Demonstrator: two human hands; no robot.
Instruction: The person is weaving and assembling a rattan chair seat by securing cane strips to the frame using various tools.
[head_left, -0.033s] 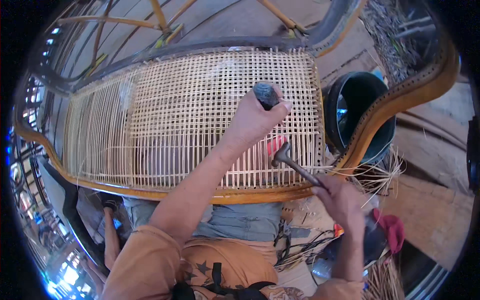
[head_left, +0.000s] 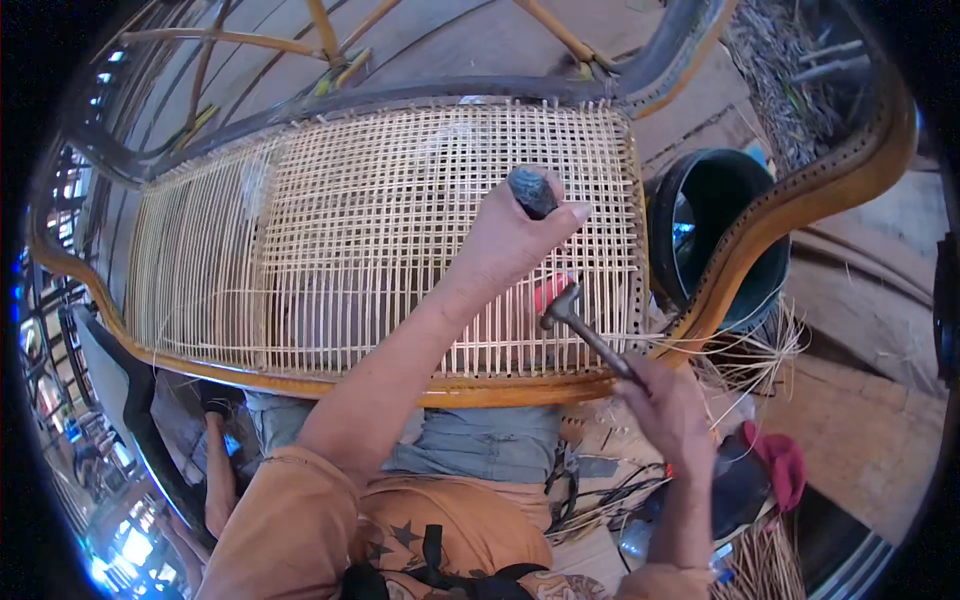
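A chair frame of varnished wood holds a partly woven cane panel [head_left: 380, 190] in front of me. My left hand [head_left: 515, 232] is closed around a dark, blunt-topped tool [head_left: 531, 193] over the right part of the weave; its lower end is hidden by my hand. My right hand [head_left: 668, 402] grips the handle of a hammer [head_left: 590, 338]. The hammer's head is over the near right part of the panel, apart from the dark tool. Close to that head, something red [head_left: 551, 291] shows among the strands.
A dark bucket [head_left: 770, 290] stands right of the panel, partly behind the curved wooden arm [head_left: 800, 205]. Loose cane strands [head_left: 775, 350] hang beside it. A dark red cloth [head_left: 780, 463] and bundled cane [head_left: 765, 560] are at the lower right. Another person's leg [head_left: 219, 480] shows at the lower left.
My right hand has shifted slightly left and toward me, and the hammer's head sits a touch lower. My left hand stays in nearly the same place.
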